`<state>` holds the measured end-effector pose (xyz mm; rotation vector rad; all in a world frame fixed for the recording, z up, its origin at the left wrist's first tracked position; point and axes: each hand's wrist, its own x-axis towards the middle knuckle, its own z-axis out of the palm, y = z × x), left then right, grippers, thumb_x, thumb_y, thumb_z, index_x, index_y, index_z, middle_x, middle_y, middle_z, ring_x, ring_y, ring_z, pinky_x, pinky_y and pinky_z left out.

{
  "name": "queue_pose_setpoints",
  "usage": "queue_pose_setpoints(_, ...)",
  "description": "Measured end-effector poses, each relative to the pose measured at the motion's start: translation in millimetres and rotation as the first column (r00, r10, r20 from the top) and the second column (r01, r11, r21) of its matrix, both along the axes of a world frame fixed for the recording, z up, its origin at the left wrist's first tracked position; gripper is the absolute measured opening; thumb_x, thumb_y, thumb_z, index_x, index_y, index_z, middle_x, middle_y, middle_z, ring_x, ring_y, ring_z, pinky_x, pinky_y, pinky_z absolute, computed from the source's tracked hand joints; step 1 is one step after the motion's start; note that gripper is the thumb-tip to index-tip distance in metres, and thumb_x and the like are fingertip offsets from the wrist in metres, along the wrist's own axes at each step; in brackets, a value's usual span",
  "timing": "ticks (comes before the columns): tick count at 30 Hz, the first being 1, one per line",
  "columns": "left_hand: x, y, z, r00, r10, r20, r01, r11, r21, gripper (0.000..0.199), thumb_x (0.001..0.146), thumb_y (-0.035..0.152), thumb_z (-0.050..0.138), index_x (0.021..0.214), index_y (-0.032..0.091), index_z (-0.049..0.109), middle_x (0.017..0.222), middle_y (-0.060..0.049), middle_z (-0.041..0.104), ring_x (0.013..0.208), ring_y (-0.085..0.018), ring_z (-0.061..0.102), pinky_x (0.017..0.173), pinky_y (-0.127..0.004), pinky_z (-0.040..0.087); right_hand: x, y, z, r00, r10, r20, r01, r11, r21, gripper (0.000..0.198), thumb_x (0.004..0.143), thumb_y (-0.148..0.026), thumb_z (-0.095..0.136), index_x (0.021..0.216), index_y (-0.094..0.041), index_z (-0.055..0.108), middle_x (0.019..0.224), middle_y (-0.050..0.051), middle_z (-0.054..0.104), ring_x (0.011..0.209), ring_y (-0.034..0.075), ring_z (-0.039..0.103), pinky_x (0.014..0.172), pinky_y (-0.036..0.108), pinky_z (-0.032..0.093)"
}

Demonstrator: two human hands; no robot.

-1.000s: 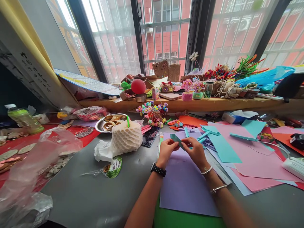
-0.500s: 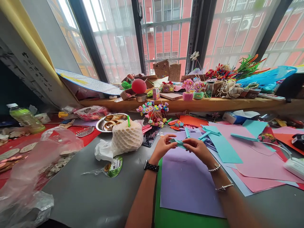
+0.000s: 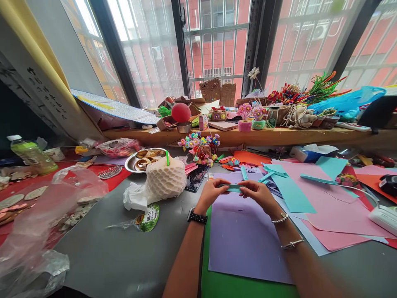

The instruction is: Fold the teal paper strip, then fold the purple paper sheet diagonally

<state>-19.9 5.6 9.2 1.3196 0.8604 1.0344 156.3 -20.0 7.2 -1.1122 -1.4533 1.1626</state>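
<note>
A small folded strip of teal paper (image 3: 234,188) is stretched level between my two hands. My left hand (image 3: 214,194) pinches its left end between thumb and fingers, and my right hand (image 3: 257,195) pinches the right end the same way. Both hands hover over the far part of a purple sheet (image 3: 245,240), which lies on a green board (image 3: 248,287). Just beyond my hands are a folded teal strip (image 3: 244,173) and more teal strips (image 3: 276,171) on the paper pile.
Pink sheets (image 3: 338,207) and a teal sheet (image 3: 296,194) spread out at right, beside a white power strip (image 3: 384,219). A net-wrapped coconut (image 3: 166,178) with a green straw stands left of my hands, near a phone (image 3: 197,179) and a metal plate (image 3: 132,165).
The teal paper was tilted, with a wider face showing; now it is a narrow, level strip. My hands have barely shifted and keep hold of both ends.
</note>
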Motion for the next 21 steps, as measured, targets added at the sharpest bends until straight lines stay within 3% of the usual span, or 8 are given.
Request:
queue_pose_setpoints(10,-3.1,-1.2,3.9,0.999,0.017,0.039,-0.011,0.991,-0.13,0.025,0.051,0.026,0.073,0.07,0.011,0.068,0.069,-0.004,0.066,0.067,-0.015,0.062,0.075,-0.031,0.049,1.1,-0.1,-1.0,0.994,-0.051,-0.092,0.047,0.998,-0.052,0.021,0.062,-0.028,0.061,0.078,-0.017,0.067,0.068,0.003,0.067,0.065,0.016,0.062,0.068,0.032,0.05)
queue_pose_setpoints(16,-2.2,-5.3,5.9,0.996,-0.086,0.022,0.088,0.978,-0.188,0.037,0.052,0.031,0.073,0.082,0.01,0.065,0.071,-0.008,0.067,0.072,-0.019,0.064,0.075,-0.032,0.049,1.0,0.8,-3.0,0.994,-0.097,-0.052,0.096,0.995,-0.019,0.019,0.061,-0.02,0.059,0.078,-0.017,0.068,0.066,0.001,0.066,0.065,0.015,0.061,0.068,0.03,0.049)
queue_pose_setpoints(21,0.9,-6.0,3.8,0.999,0.004,0.05,0.007,0.978,-0.21,0.034,0.055,0.034,0.071,0.076,0.008,0.065,0.068,-0.007,0.066,0.068,-0.017,0.063,0.075,-0.031,0.049,0.4,0.0,-2.2,0.996,-0.083,0.021,0.082,0.996,0.034,0.021,0.064,-0.021,0.057,0.081,-0.016,0.068,0.068,0.002,0.066,0.067,0.016,0.061,0.069,0.03,0.048)
